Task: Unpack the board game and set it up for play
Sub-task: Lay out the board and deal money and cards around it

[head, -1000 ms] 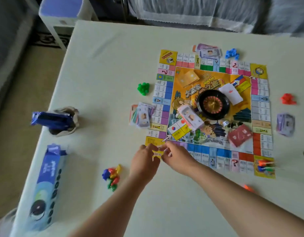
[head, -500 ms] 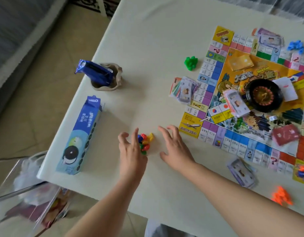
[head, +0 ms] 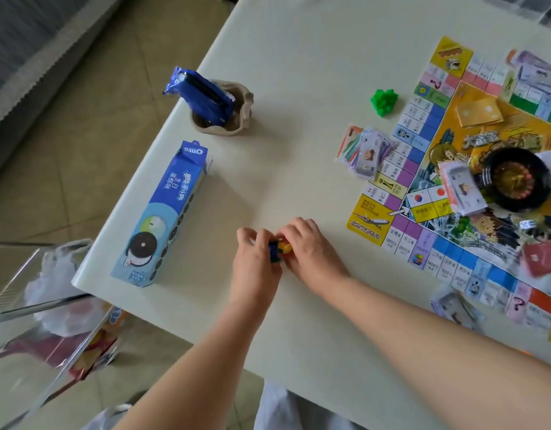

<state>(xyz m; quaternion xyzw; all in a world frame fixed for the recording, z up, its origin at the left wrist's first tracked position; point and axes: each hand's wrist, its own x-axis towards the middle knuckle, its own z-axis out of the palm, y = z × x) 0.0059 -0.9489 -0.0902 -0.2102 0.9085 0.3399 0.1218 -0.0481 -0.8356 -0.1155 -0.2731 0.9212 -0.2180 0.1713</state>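
- The left hand [head: 255,265] and right hand [head: 311,256] curl around coloured game pawns [head: 279,248] near the tabletop's [head: 299,88] near-left corner.
- An Oreo box [head: 162,218] lies along the left edge.
- Beyond, a beige cup [head: 237,122] holds a blue biscuit packet [head: 199,94].

One board [head: 389,185], one wheel [head: 513,181] (black), one Oreo box [head: 162,218].

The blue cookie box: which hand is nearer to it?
Left. The left hand holds the coloured pieces on the side facing the box; the right hand holds them from the far side.
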